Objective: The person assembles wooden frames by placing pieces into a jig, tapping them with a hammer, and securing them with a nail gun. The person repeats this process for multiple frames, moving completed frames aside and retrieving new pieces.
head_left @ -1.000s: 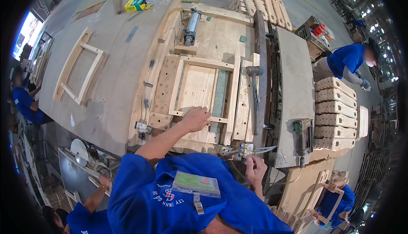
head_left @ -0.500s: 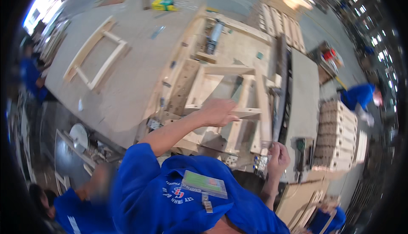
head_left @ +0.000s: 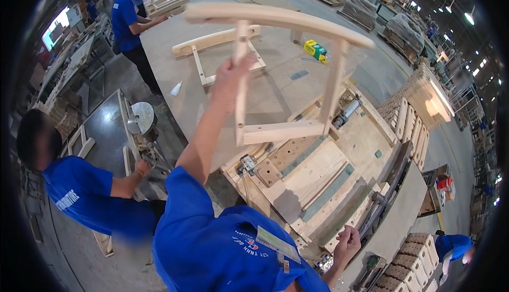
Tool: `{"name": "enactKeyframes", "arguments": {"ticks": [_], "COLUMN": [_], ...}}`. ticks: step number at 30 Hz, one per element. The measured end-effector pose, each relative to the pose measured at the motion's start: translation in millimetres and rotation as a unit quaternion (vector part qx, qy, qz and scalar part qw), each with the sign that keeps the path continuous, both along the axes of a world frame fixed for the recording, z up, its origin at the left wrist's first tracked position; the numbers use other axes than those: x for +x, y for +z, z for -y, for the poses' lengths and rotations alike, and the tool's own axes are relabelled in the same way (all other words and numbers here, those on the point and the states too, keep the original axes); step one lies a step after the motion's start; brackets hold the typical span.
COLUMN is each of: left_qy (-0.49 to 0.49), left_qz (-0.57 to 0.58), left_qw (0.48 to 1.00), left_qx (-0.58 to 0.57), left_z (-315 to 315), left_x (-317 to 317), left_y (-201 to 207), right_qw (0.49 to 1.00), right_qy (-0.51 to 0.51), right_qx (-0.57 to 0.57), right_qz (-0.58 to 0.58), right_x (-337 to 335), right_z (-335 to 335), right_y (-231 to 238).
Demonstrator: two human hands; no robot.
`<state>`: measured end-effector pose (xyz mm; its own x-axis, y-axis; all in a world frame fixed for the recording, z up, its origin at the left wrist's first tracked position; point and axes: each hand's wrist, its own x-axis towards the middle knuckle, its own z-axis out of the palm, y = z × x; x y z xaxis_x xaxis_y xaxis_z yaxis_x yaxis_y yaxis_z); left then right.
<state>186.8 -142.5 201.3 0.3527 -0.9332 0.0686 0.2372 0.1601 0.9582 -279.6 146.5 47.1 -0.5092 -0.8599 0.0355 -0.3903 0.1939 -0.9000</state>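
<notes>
My left hand (head_left: 231,82) is closed round one upright of a pale wooden frame (head_left: 286,133), lifted above the workbench. The frame has a long curved top rail, two uprights and a shorter crossbar at the bottom. Beneath it lies the wooden assembly jig (head_left: 313,172), with green strips, rows of holes and a metal air cylinder (head_left: 347,110). Near the jig's front right corner, my right hand (head_left: 347,243) is held up with curled fingers; whether anything is inside them is hidden. A second wooden frame (head_left: 212,40) lies flat on the table behind the lifted one.
A yellow-green box (head_left: 315,51) and a white bottle (head_left: 176,88) are on the table (head_left: 164,58). Stacked wooden parts (head_left: 416,257) stand to my right. One co-worker (head_left: 101,196) works close by at my left, beside a round-topped machine (head_left: 142,118); another (head_left: 130,21) stands behind the table.
The frame that lay in the jig is now lifted in my left hand, up and toward the far left. The view has swung left. My right hand stays near the jig's front right corner.
</notes>
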Motion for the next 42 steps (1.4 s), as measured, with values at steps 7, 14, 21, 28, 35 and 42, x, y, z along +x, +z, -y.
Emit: {"name": "enactKeyframes", "arguments": {"ticks": [7,14,21,28,35,42], "left_qy": [0.063,0.079,0.023,0.321,0.27,0.099], "left_qz": [-0.29,-0.326,-0.271,0.308,0.858,0.533], "left_qw": [0.955,0.94,0.956,0.879,0.437,0.822], "left_qx": [-0.021,0.056,0.105,0.17,-0.022,-0.177], "left_z": [32.1,82.4,120.7,136.4,151.7,72.6], "left_x": [129.6,187.8,212.4,249.5,136.0,-37.2], "left_y": [-90.2,-129.8,-147.9,-115.8,-63.1,-79.5], "right_qw": [0.997,0.995,0.998,0.998,0.987,0.994], "right_qy": [0.064,0.089,0.022,0.006,-0.081,-0.095], "right_qx": [0.043,0.05,0.066,0.061,0.099,0.05], "right_qz": [0.004,-0.017,0.008,0.035,-0.101,-0.022], "right_x": [16.6,44.7,69.1,101.8,128.0,121.1], "right_z": [13.0,23.9,1.5,-30.6,-78.4,-186.5], "right_y": [-6.6,-0.7,-3.8,-31.0,-14.8,25.4]}}
